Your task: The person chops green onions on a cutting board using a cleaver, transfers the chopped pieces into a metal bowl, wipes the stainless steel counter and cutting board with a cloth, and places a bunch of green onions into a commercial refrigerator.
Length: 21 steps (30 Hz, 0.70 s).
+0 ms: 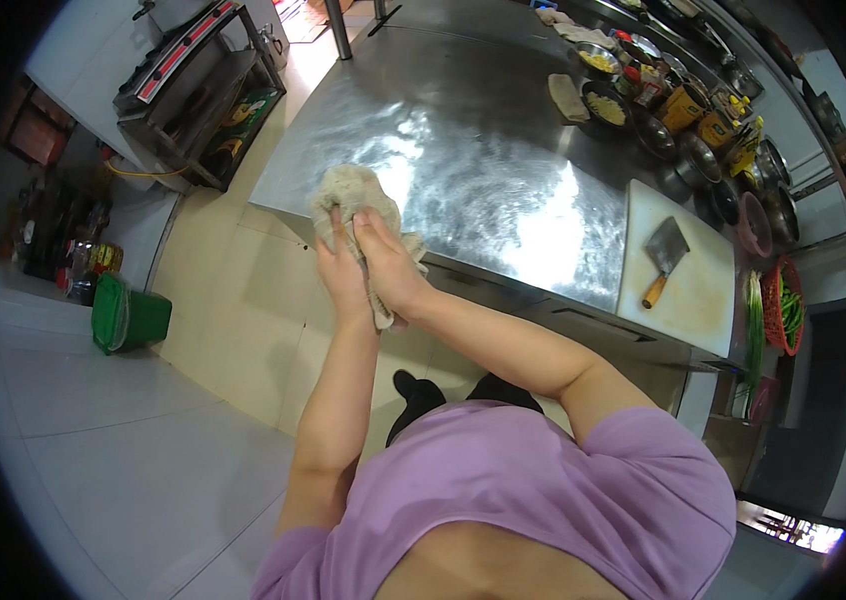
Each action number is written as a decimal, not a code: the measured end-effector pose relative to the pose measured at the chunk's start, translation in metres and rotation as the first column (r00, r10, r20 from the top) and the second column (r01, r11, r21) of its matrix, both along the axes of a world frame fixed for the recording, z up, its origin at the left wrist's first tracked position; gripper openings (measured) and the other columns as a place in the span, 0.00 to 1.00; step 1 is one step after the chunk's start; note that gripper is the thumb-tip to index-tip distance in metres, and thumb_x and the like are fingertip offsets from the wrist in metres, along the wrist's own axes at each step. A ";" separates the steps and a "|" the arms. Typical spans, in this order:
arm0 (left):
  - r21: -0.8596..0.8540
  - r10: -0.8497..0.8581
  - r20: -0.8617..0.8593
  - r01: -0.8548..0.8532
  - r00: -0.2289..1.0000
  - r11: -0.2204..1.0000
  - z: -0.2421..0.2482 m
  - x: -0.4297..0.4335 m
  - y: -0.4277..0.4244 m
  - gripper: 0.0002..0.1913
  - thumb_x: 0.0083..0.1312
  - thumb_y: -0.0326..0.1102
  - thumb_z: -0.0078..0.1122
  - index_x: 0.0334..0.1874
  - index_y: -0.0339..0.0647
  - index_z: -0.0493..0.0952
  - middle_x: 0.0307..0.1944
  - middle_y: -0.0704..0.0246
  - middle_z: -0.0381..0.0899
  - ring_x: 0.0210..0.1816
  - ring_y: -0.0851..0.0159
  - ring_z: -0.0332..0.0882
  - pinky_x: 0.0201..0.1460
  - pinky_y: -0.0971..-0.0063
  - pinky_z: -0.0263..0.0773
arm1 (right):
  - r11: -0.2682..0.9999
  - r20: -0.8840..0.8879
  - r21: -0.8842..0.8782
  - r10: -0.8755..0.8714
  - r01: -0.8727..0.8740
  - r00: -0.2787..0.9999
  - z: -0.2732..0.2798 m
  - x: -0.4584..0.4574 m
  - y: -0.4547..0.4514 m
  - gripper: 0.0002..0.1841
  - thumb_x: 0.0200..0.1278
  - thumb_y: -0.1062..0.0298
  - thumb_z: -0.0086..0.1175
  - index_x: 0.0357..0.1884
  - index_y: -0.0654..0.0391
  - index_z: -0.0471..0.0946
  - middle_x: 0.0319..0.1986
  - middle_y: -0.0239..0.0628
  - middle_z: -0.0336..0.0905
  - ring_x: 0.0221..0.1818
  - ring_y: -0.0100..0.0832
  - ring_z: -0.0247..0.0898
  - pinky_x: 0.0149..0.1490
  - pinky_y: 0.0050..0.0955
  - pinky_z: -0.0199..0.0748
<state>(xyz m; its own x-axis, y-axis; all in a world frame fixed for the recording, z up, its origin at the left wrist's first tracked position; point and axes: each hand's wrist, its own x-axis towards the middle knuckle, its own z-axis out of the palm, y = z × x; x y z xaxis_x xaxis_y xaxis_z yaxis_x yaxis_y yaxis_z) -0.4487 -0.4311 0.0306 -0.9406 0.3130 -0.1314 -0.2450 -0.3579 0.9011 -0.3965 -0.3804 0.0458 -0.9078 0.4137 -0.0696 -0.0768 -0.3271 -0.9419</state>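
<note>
A crumpled beige cloth (354, 187) is bunched between my two hands, in front of the near left edge of a stainless steel worktop (460, 142). My left hand (342, 277) grips it from the left, thumb pointing away from me. From the other side my right hand (390, 266) presses against the cloth, and some of its fingers are hidden. One end of the fabric hangs below my palms. The steel surface has bright, streaky reflections.
On the right, a cleaver (667, 247) lies on a white cutting board (637, 277). Bowls (606, 109), seasoning containers (685, 105) and a folded cloth (567, 97) line the back. A red basket (772, 300) holds green peppers beside scallions (754, 337). A green bin (130, 315) stands left.
</note>
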 end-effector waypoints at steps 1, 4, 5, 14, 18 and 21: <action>-0.050 -0.001 -0.004 0.001 1.000 0.999 -0.003 -0.007 -0.001 0.26 0.73 0.51 0.56 0.62 0.37 0.71 0.53 0.61 0.79 0.52 0.62 0.78 0.55 0.69 0.71 | 0.999 -0.054 -0.004 0.041 -0.041 0.998 -0.003 -0.010 -0.004 0.31 0.80 0.55 0.35 0.75 0.68 0.51 0.73 0.55 0.53 0.76 0.45 0.46 0.77 0.34 0.42; -0.208 0.008 -0.007 -0.009 1.000 0.978 -0.016 -0.028 0.004 0.25 0.73 0.51 0.56 0.59 0.35 0.72 0.50 0.60 0.80 0.51 0.61 0.78 0.54 0.68 0.71 | 0.994 0.161 0.111 -0.025 0.007 0.987 -0.015 -0.024 -0.010 0.37 0.79 0.53 0.38 0.79 0.60 0.40 0.78 0.48 0.40 0.78 0.42 0.40 0.77 0.36 0.41; -0.259 0.014 -0.047 -0.026 0.999 0.966 -0.023 -0.039 0.005 0.24 0.73 0.50 0.56 0.58 0.35 0.73 0.49 0.60 0.81 0.51 0.60 0.78 0.54 0.68 0.71 | 0.994 0.262 0.107 -0.038 0.010 0.964 -0.018 -0.024 -0.011 0.37 0.79 0.53 0.39 0.80 0.56 0.38 0.78 0.45 0.40 0.78 0.40 0.43 0.76 0.36 0.43; -0.415 0.141 -0.627 -0.481 0.766 0.772 -0.062 -0.227 0.021 0.26 0.71 0.47 0.56 0.63 0.33 0.70 0.54 0.52 0.80 0.56 0.49 0.78 0.58 0.62 0.70 | 0.908 0.173 -0.276 0.370 -0.316 0.913 -0.013 -0.008 0.070 0.38 0.77 0.45 0.40 0.80 0.50 0.42 0.73 0.45 0.57 0.65 0.45 0.68 0.65 0.41 0.67; -0.796 -0.339 -0.443 -0.190 0.830 0.575 -0.096 -0.330 0.002 0.33 0.72 0.53 0.52 0.71 0.36 0.64 0.64 0.51 0.74 0.63 0.47 0.73 0.64 0.63 0.67 | 0.951 0.272 -0.297 0.176 -0.091 0.946 -0.024 0.007 0.141 0.32 0.77 0.50 0.41 0.73 0.63 0.59 0.61 0.50 0.72 0.56 0.45 0.76 0.57 0.41 0.76; -0.730 -0.641 -0.502 -0.682 0.580 -0.045 -0.146 -0.332 0.023 0.36 0.71 0.57 0.50 0.73 0.39 0.62 0.68 0.51 0.69 0.64 0.44 0.71 0.68 0.53 0.63 | 0.961 0.353 -0.262 0.016 0.083 0.935 -0.036 0.024 0.175 0.30 0.77 0.50 0.43 0.69 0.64 0.65 0.57 0.50 0.75 0.53 0.42 0.78 0.54 0.39 0.78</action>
